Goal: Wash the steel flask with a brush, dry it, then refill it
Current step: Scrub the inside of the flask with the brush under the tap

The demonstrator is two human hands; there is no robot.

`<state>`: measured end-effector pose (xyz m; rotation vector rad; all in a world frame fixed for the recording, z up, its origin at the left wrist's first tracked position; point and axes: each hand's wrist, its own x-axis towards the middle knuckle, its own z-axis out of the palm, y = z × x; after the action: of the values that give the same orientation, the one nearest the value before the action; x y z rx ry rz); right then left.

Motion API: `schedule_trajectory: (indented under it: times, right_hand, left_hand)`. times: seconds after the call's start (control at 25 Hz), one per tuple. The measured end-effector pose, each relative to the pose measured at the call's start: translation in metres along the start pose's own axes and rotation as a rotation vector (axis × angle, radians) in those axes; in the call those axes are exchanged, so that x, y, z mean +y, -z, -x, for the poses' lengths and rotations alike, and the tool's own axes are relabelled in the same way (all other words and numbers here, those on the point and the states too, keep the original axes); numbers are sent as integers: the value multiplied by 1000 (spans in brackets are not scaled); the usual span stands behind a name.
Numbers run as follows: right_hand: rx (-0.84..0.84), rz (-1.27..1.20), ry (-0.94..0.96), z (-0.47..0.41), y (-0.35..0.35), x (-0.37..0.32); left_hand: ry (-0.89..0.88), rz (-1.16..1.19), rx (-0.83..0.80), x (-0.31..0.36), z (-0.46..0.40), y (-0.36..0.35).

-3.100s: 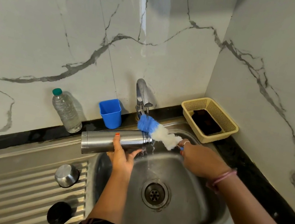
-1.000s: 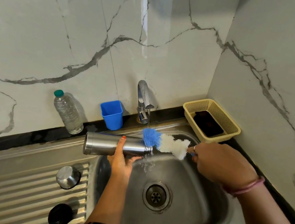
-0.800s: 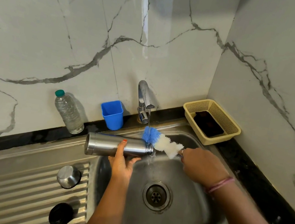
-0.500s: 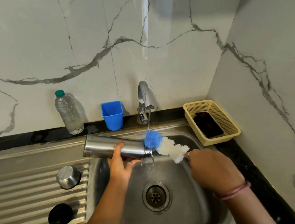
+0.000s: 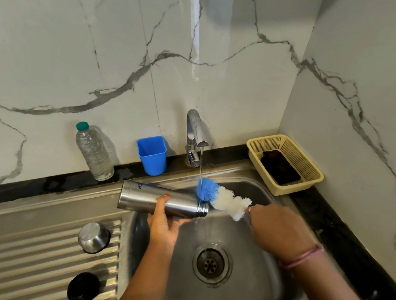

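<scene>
My left hand (image 5: 162, 225) grips the steel flask (image 5: 144, 198) from below and holds it level over the sink's left rim, its open mouth pointing right. My right hand (image 5: 279, 231) grips the handle of the bottle brush (image 5: 225, 199), whose blue tip and white bristles lie just outside the flask's mouth. A thin stream from the tap (image 5: 194, 136) falls onto the blue tip. The handle itself is hidden in my fist.
The steel sink (image 5: 260, 286) has a drain (image 5: 212, 263) at its middle. On the ribbed drainboard (image 5: 15, 263) sit a steel cup (image 5: 93, 237) and a black cap (image 5: 83, 289). At the back stand a water bottle (image 5: 93, 152), a blue cup (image 5: 152, 154) and a beige basket (image 5: 285, 163).
The brush has been sliding back and forth at the flask's mouth; since half a second ago my right hand has drawn slightly right. The flask has stayed level in my left hand.
</scene>
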<state>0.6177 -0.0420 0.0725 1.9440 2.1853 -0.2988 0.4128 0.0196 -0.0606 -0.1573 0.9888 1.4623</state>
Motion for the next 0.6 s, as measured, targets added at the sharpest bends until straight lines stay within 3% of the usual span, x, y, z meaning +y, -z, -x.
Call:
schedule_trajectory:
  times: [0.6]
  right_hand:
    - [10,-68,36,-13,-14,3]
  left_hand:
    - [19,33,-28,-4,-4,-4]
